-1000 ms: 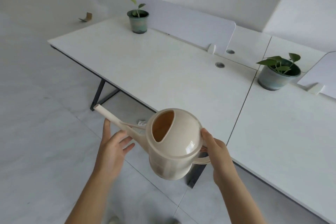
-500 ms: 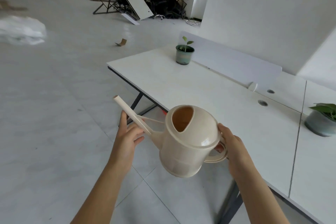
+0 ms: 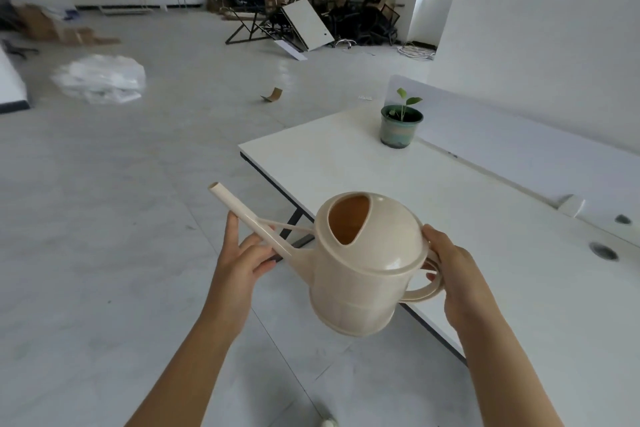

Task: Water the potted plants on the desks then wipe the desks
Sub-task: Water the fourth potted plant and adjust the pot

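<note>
You hold the can point(image 3: 360, 274) in the air beside the desk point(image 3: 433, 204), over the floor point(image 3: 121, 218). Your right hand point(image 3: 457, 277) grips its handle, fingers curled through the loop. Your left hand point(image 3: 242, 256) cradles the spout point(image 3: 249, 218) from below, fingers loosely bent around it. The plant point(image 3: 400, 121) stands well apart, near the desk's far corner.

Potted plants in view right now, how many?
1. The plant stands at the desk's far end beside the divider. Others may sit out of frame to the right.
</note>
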